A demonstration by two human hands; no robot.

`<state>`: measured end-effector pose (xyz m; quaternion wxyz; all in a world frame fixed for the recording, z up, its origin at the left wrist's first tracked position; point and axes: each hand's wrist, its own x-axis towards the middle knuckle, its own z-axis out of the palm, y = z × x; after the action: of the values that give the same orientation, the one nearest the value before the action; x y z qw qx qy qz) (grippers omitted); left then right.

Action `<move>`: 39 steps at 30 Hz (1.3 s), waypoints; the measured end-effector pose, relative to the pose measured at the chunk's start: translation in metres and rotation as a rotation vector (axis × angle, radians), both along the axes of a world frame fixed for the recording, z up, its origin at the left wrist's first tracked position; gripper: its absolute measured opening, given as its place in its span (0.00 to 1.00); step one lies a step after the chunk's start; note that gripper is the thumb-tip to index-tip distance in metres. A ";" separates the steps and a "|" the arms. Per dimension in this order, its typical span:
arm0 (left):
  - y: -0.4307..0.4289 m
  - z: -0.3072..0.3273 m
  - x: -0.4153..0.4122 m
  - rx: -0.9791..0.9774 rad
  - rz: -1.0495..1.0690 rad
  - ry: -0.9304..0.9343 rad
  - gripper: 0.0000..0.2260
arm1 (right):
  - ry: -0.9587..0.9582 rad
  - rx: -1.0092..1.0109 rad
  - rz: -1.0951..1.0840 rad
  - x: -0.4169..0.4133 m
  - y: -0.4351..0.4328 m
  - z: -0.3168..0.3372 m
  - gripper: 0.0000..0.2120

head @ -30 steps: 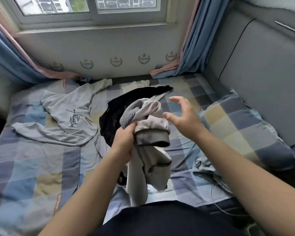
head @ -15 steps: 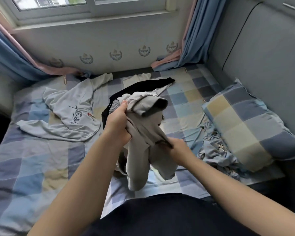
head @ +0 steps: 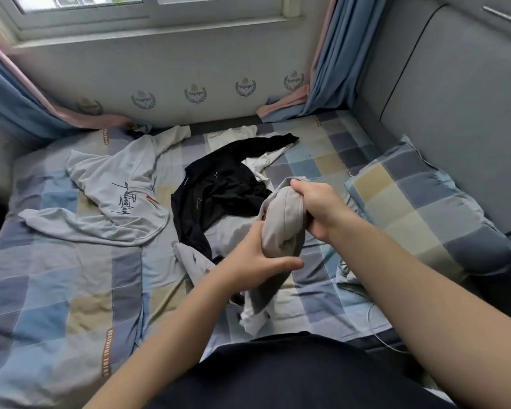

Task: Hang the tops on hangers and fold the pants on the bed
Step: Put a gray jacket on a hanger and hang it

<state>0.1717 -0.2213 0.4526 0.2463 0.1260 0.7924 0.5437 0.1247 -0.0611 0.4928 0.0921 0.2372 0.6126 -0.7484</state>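
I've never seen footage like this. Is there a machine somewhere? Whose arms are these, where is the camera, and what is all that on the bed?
There is no machine here: these are a person's two bare arms. The view comes from a wide-angle camera worn on the head, looking forward and down, so the arms reach in from the bottom edge. The surface is a bed with a checked sheet and a matching pillow. On it lie a light grey top with script lettering, a black top and a white cloth partly under it. Both hands hold one bunched grey garment above the bed. The right hand grips its upper end and the left hand grips lower down. I cannot tell whether it is a top or pants.
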 end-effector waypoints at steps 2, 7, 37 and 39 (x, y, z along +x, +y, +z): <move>0.004 -0.012 0.001 -0.010 0.068 0.142 0.17 | -0.010 -0.094 -0.011 -0.001 0.000 0.005 0.09; -0.012 -0.012 -0.020 0.067 0.478 0.180 0.10 | 0.097 -0.207 -0.003 0.007 0.012 0.007 0.08; -0.053 0.047 -0.030 0.053 0.311 -0.339 0.20 | 0.509 0.483 0.327 0.068 -0.032 -0.060 0.15; -0.051 0.047 -0.029 0.057 0.349 -0.366 0.22 | 0.543 0.668 0.429 0.068 -0.032 -0.063 0.17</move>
<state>0.1423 -0.2721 0.4994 0.2842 -0.1062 0.7287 0.6140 0.1924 -0.0928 0.4301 -0.0002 -0.0819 0.8564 -0.5098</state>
